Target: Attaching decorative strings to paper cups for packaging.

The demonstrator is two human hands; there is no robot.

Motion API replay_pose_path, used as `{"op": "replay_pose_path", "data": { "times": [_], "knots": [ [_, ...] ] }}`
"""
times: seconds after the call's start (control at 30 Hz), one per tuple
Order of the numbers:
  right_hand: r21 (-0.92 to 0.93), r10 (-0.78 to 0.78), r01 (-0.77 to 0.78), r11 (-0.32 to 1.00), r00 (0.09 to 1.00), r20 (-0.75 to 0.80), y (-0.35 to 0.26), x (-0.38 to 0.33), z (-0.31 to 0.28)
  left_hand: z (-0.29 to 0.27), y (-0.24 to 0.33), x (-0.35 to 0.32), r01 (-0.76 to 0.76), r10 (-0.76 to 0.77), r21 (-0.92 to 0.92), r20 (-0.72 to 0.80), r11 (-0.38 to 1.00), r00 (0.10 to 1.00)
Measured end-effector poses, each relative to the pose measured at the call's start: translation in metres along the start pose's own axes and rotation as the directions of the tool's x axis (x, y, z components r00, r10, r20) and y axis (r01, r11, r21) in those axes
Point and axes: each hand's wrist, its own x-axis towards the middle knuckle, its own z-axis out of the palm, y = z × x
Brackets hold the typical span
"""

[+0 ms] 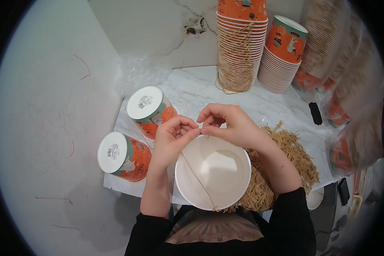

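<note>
A white paper bucket [181, 181] stands upright in front of me, its open mouth facing up. A thin tan cord [197, 179] runs across the mouth from the near rim up to my left hand. At the far rim my left hand [174, 137] pinches the cord's end between thumb and index finger. My right hand [229, 124] meets it there, thumb and index finger also closed on the cord, with a short bit hanging by the rim. The exact crossing of the cord between the fingertips is too small to make out.
Heaped tan cords [260, 187] lie right of the bucket. Two upside-down orange buckets [134, 164] [164, 114] stand at left. Behind rise a tall bucket stack [239, 55] draped with cords and a shorter stack [281, 64]. Bagged stacks [354, 85] line the right; a black object [315, 113] lies nearby.
</note>
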Motion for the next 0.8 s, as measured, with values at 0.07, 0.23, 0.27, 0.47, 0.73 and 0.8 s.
{"op": "replay_pose_path", "data": {
  "times": [0.07, 0.23, 0.27, 0.47, 0.73, 0.8],
  "knots": [
    [-0.048, -0.090, 0.090, 0.995, 0.996, 0.007, -0.003, -0.002, 0.000, 0.001, -0.001, 0.001, 0.004, -0.003, -0.051, 0.014, 0.999, 1.000],
    [-0.112, -0.143, 0.143, 0.983, 0.990, 0.006, -0.011, -0.005, -0.001, 0.004, 0.002, -0.002, 0.065, -0.061, -0.095, 0.047, 0.993, 0.997],
    [-0.115, -0.148, 0.147, 0.982, 0.989, -0.004, -0.015, -0.006, 0.000, 0.004, 0.001, -0.003, 0.065, -0.061, -0.095, 0.047, 0.993, 0.997],
    [-0.327, -0.159, 0.153, 0.933, 0.987, 0.009, -0.034, -0.015, 0.005, 0.003, 0.000, -0.004, 0.215, -0.204, -0.163, 0.083, 0.963, 0.975],
    [-0.301, -0.232, 0.219, 0.928, 0.973, -0.009, -0.037, -0.017, 0.009, -0.012, -0.015, 0.003, 0.375, -0.283, -0.472, 0.256, 0.798, 0.924],
    [-0.279, -0.233, 0.223, 0.934, 0.973, -0.003, -0.040, -0.018, 0.010, -0.015, -0.023, 0.004, 0.400, -0.269, -0.525, 0.310, 0.751, 0.912]
  ]
}}
